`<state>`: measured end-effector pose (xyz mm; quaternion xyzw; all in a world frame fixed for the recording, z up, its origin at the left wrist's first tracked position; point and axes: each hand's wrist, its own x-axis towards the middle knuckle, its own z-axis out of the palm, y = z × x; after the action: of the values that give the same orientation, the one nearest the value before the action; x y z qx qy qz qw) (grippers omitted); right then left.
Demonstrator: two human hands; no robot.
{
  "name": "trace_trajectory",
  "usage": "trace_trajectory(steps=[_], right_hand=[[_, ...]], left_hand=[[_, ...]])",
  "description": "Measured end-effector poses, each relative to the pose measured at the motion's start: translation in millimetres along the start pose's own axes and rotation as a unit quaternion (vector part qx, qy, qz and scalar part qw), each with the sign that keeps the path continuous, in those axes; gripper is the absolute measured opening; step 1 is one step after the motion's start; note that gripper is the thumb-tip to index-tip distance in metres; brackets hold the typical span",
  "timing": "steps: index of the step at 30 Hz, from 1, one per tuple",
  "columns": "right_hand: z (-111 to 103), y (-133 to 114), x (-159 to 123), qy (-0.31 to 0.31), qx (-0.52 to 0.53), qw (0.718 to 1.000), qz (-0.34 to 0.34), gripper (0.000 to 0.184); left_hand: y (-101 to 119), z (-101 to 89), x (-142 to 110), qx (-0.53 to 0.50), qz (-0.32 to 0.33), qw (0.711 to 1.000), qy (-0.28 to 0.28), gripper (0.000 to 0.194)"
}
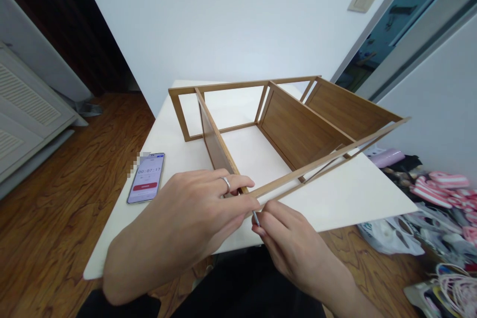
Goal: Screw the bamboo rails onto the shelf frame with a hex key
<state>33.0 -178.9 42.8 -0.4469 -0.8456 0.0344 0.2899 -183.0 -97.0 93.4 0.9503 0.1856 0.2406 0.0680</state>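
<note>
A brown wooden shelf rack lies on its side on the white table, with several panels set across its long frame rails. My left hand, a ring on one finger, is closed around the near corner where the left panel meets the near rail. Just to the right, my right hand pinches a thin metal rod, which looks like a hex key or a screw. The rod's upper end points at the near rail by my left fingertips. Its far end is hidden in my fingers.
A phone showing a running timer lies on the table at the left. Plastic bags and striped cloth are piled on the floor at right. A wall stands behind the table, with a white louvred cabinet at left.
</note>
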Motion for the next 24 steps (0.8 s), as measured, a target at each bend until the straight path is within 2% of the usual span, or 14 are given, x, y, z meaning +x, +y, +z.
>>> trace_trajectory(steps=[3, 8, 13, 20, 24], right_hand=[[-8, 3, 2, -0.022, -0.039, 0.999, -0.013, 0.034], [-16, 6, 5, -0.039, -0.059, 0.997, -0.039, 0.034], [-20, 7, 9, -0.05, -0.048, 0.996, -0.058, 0.03], [-14, 8, 5, -0.059, -0.031, 0.997, -0.048, 0.029], [-11, 8, 2, -0.048, -0.077, 0.995, -0.046, 0.025]], left_hand=[[-2, 2.0, -1, 0.007, 0.004, 1.0, 0.014, 0.016], [-2, 1.6, -3, 0.004, -0.009, 1.0, 0.005, 0.016], [-3, 0.7, -3, -0.005, -0.011, 1.0, -0.004, 0.02], [-5, 2.5, -4, -0.028, -0.017, 0.999, -0.022, 0.02], [-4, 1.8, -3, -0.029, -0.019, 0.999, -0.028, 0.02]])
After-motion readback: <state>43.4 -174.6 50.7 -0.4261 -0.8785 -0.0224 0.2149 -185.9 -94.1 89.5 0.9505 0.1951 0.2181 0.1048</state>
